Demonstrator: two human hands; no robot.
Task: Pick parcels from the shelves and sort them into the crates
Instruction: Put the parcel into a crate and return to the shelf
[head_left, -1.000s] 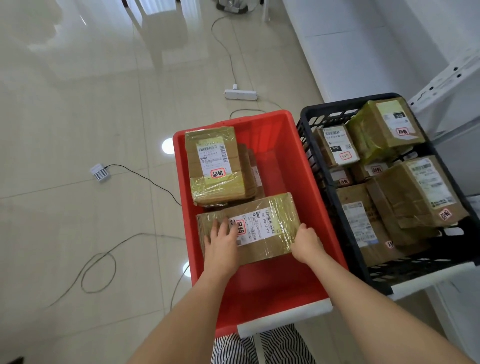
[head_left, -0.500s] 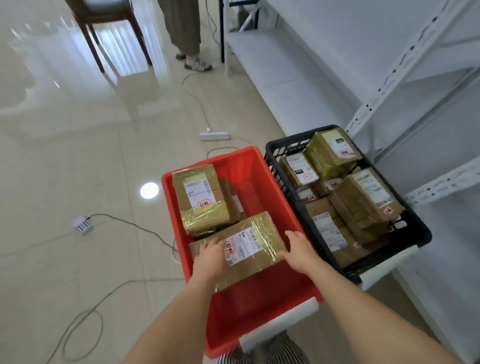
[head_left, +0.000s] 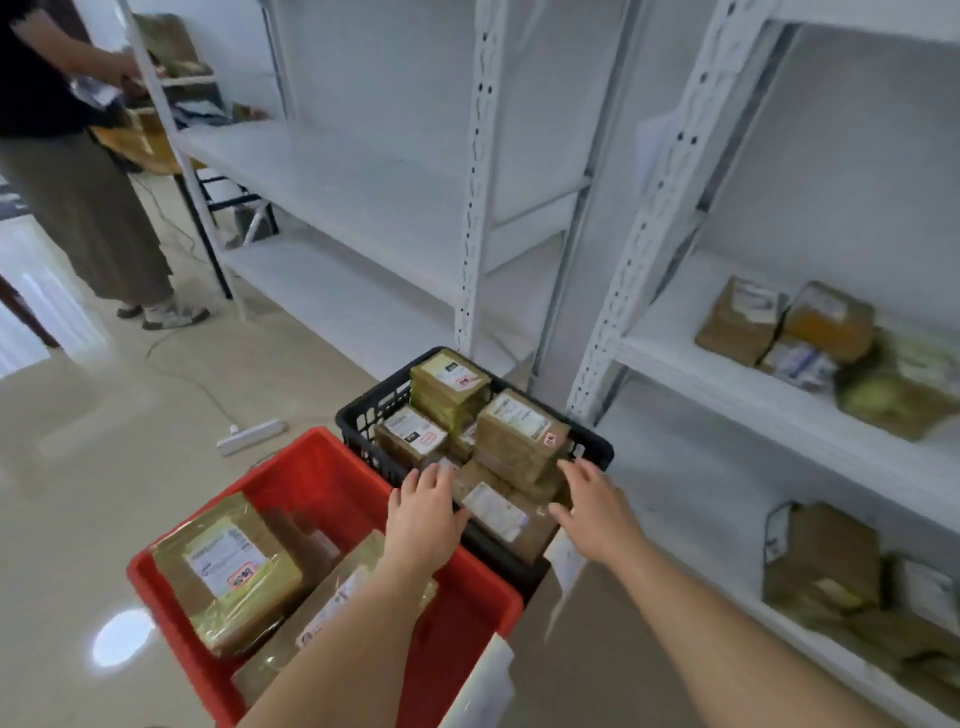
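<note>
So both hands were out over the black crate (head_left: 363, 415) when I looked: left hand (head_left: 423, 512) on the near left side, fingers loose and spread, holding nothing, and right hand (head_left: 597, 512) on the near right side, same deal, relaxed and not gripping anything. Between them sat a brown parcel with a white label (head_left: 498, 512), lying in the near end of that crate, with a stack of taped parcels (head_left: 519, 431) piled just behind it. The red crate (head_left: 322, 467) was right beside the black one on the left, touching it, and had a big tape-wrapped parcel (head_left: 226, 571) in its left half plus another parcel (head_left: 332, 608) partly hidden under my left forearm. More parcels on the right shelves (head_left: 789, 322) were blurry. Another person (head_left: 78, 197) stood far left, near a power strip (head_left: 252, 436) on the floor.
</note>
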